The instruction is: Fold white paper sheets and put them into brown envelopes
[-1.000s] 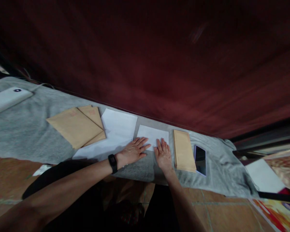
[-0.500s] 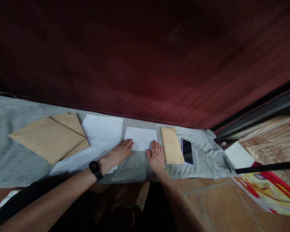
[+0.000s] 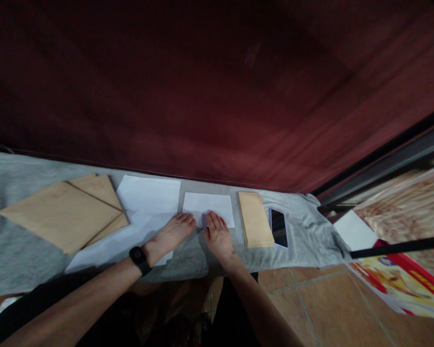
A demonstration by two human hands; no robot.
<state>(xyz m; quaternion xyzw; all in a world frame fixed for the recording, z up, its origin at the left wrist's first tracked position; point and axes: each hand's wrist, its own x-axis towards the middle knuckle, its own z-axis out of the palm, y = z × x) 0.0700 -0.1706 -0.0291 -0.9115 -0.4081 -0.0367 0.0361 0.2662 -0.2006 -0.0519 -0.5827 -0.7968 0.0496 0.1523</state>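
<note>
A small white sheet of paper (image 3: 217, 205), seemingly folded, lies flat on the grey cloth in front of me. My right hand (image 3: 218, 237) rests palm down on its near edge with the fingers stretched out. At the paper's lower left corner lies my left hand (image 3: 174, 232), also flat, a dark watch on its wrist. Larger white sheets (image 3: 152, 195) spread out to the left, partly under my left arm. To the right is a stack of narrow brown envelopes (image 3: 255, 219). Neither hand grips anything.
Several large brown envelopes (image 3: 63, 212) overlap at the left. A phone (image 3: 278, 228) lies right of the narrow envelopes. The grey cloth (image 3: 307, 236) covers the narrow surface, with a dark red panel (image 3: 217, 120) rising behind it. A colourful printed box (image 3: 401, 284) stands at the lower right.
My right hand has slid left along the near edge of the small white paper. My left hand stays near the paper's left corner. The view has shifted slightly.
</note>
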